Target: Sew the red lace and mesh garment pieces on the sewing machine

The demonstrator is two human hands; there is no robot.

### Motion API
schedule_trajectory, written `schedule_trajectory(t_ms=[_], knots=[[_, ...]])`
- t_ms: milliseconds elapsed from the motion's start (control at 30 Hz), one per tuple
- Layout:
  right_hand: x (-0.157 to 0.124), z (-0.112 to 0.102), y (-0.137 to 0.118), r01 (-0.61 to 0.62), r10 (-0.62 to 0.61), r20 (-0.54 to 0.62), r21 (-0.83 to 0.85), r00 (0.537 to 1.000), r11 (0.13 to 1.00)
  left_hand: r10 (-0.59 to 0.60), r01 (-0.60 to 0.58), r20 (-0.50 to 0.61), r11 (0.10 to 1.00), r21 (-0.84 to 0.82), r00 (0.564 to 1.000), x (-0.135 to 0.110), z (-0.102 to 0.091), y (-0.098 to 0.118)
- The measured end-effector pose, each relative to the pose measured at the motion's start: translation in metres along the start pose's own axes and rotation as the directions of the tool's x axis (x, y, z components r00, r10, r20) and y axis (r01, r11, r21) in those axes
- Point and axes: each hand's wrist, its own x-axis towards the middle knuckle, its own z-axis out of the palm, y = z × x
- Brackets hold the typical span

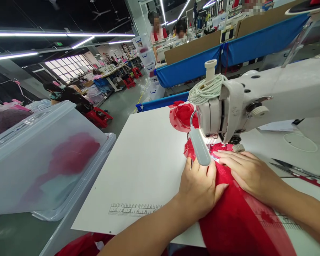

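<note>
Red sheer fabric (229, 209) runs from under the head of a white sewing machine (210, 117) toward me and over the table's front edge. My left hand (198, 185) presses on the fabric's left side, thumb spread, its fingertips partly hidden by a grey clip-on lamp (200, 145). Flat on the fabric, to the right of the needle area, lies my right hand (248, 172) with its fingers stretched out. A small white strip (215, 159) shows between the hands. The lamp and machine head mostly cover the needle and presser foot.
Dark-bladed scissors (298, 170) lie at the right. Another red fabric piece (182, 115) rests behind the lamp. A printed ruler (133, 209) marks the white table (138, 160). At the left stands a translucent plastic bin (42, 160). Several people sit farther back.
</note>
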Motion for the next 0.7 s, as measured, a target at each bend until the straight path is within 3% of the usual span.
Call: schedule_trajectory(t_ms=[300, 433, 567, 633, 700], knots=[[-0.007, 0.01, 0.005, -0.052, 0.054, -0.026, 0.058, 0.998, 0.997, -0.031, 0.043, 0.136, 0.995, -0.086, 0.99, 0.003, -0.002, 0.0], [-0.004, 0.007, 0.007, -0.186, 0.192, -0.032, 0.146, 0.981, 0.972, -0.056, 0.072, 0.123, 0.989, -0.127, 0.991, 0.006, -0.001, -0.005], [-0.003, -0.008, 0.01, -0.358, 0.38, -0.114, 0.178, 0.918, 0.917, -0.21, 0.216, 0.076, 0.974, -0.072, 0.975, 0.013, -0.003, -0.01], [-0.006, -0.019, 0.009, -0.484, 0.49, 0.001, 0.158, 0.872, 0.861, -0.321, 0.324, 0.132, 0.946, -0.008, 0.938, 0.017, -0.011, -0.012], [-0.014, -0.028, 0.001, -0.578, 0.565, 0.141, 0.077, 0.813, 0.813, -0.365, 0.375, 0.26, 0.927, 0.012, 0.894, 0.017, -0.025, -0.012]])
